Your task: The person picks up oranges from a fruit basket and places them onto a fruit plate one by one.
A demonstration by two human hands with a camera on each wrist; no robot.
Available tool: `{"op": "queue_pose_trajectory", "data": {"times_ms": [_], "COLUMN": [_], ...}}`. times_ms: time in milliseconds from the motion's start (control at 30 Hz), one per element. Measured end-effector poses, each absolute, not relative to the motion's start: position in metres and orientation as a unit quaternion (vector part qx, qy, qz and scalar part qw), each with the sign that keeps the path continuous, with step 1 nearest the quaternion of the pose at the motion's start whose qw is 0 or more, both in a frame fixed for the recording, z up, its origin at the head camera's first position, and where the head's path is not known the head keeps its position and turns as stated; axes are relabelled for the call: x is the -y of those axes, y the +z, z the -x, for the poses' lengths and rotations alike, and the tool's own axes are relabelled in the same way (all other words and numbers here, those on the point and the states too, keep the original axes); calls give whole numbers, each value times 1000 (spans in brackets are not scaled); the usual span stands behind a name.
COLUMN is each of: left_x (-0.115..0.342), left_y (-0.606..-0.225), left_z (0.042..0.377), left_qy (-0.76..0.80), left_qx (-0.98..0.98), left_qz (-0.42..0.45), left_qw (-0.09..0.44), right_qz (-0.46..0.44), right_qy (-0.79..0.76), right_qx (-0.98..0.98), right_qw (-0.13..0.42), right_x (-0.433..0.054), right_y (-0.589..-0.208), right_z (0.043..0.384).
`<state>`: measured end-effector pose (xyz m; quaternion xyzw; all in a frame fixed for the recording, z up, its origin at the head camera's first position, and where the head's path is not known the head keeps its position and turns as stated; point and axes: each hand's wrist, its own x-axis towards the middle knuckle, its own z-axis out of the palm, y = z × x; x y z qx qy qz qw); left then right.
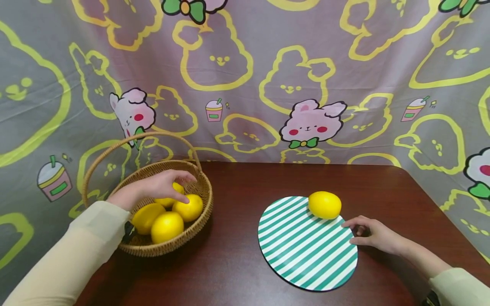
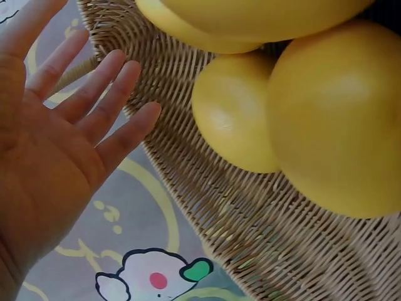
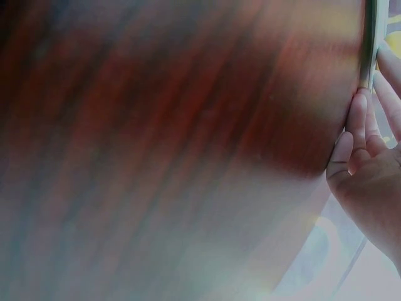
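Note:
Over the wicker basket (image 1: 208,197) reaches my left hand (image 1: 162,185), its fingers extended and nothing in them. Several smooth yellow lemons (image 1: 167,227) lie in the basket below it; the hand hides part of the rear ones. In the left wrist view, the palm and spread fingers of the left hand (image 2: 69,132) appear beside the lemons (image 2: 338,119). A single lemon (image 1: 324,205) rests on the far edge of a round green-and-white striped mat (image 1: 306,250). My right hand (image 1: 377,236) is at the mat's right edge, fingertips touching the rim, fingers loosely bent.
A dark reddish-brown wooden table (image 1: 233,204) carries the basket and the mat. The basket's tall arched handle (image 1: 138,137) rises behind the left hand. Cartoon-printed cloth (image 1: 249,85) hangs at the back and along both sides of the table.

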<state>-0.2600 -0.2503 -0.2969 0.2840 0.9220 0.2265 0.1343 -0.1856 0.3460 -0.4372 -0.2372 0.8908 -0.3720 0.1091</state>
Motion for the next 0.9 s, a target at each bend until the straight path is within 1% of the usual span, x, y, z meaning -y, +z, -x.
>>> {"op": "queue_pose_trajectory", "data": {"times_ms": [267, 433, 533, 900], "left_x": [253, 253, 253, 251], "left_y": [-312, -324, -330, -339], "left_z": [261, 264, 265, 265], "left_qy": [247, 238, 224, 188], "left_qx": [-912, -904, -903, -915], "left_qz": [-289, -301, -309, -300], "left_qw": [156, 186, 195, 192], "right_qz": [243, 229, 225, 237], "right_qy": [-375, -377, -375, -371], "right_qx": [-889, -890, -891, -892], "right_qw": [102, 116, 119, 106], "right_x": [-346, -344, -344, -345], "right_y": [-437, -436, -436, -437], "right_z": [184, 184, 184, 184]}}
